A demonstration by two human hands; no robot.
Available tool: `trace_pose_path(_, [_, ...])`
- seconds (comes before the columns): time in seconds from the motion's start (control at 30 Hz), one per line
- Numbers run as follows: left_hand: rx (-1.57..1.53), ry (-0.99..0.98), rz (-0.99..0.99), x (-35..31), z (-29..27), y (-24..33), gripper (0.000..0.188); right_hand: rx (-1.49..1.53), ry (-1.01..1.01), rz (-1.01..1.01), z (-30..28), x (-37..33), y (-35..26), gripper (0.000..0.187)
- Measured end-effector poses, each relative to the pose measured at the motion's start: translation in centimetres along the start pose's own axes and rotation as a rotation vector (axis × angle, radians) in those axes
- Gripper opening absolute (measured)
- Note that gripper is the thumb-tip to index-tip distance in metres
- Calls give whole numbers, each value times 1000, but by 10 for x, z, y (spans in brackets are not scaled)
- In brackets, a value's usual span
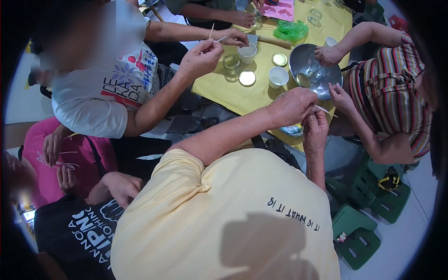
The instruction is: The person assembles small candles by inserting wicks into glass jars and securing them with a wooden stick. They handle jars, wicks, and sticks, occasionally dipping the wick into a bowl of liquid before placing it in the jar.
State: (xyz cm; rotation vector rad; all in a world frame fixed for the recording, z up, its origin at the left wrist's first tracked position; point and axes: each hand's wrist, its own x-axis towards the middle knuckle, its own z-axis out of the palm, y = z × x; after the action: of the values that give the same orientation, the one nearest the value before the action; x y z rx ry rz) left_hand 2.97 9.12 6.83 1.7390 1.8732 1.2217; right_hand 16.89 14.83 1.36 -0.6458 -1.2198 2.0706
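My left hand [295, 106] and my right hand [316, 126] meet at the near right edge of the table. Their fingers are closed together around a short white string [320, 108]. Beside it, the tip of a thin wooden stick [333, 115] pokes out to the right. Which fingers grip which piece is partly hidden. Just beyond my hands is a steel bowl [330, 88] with a co-worker's hands at it. Below my left wrist, a container with colourful contents [293, 129] is mostly covered by my arms.
Paper cups [278, 77], a glass jar [231, 65] and gold lids [247, 78] stand on the yellow table cover [219, 91]. Bundled sticks [274, 42] and a green plastic bag [290, 31] lie farther back. A person at left holds a stick and white string [220, 39]. Green stools [357, 233] are at right.
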Motion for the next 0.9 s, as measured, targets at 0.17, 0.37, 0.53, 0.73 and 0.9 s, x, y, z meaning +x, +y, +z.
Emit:
trace_pose_path(0.17, [-52, -7, -106, 9, -5, -5, 16, 93, 47, -17, 6, 9, -11, 17])
trace_pose_path(0.37, [-62, 56, -113, 9, -10, -3, 12, 38, 115, 6, 17, 11, -18, 16])
trace_pose_path(0.53, [-92, 32, -55, 9, -2, -4, 14, 105, 161, -9, 16, 9, -12, 14])
trace_pose_path(0.73, [104, 75, 94, 3, -12, -2, 13, 85, 71, -18, 16, 6, -11, 18])
trace_pose_path(0.9, [217, 34, 110, 0, -20, -13, 12, -6, 60, 24, 25, 7, -17, 21])
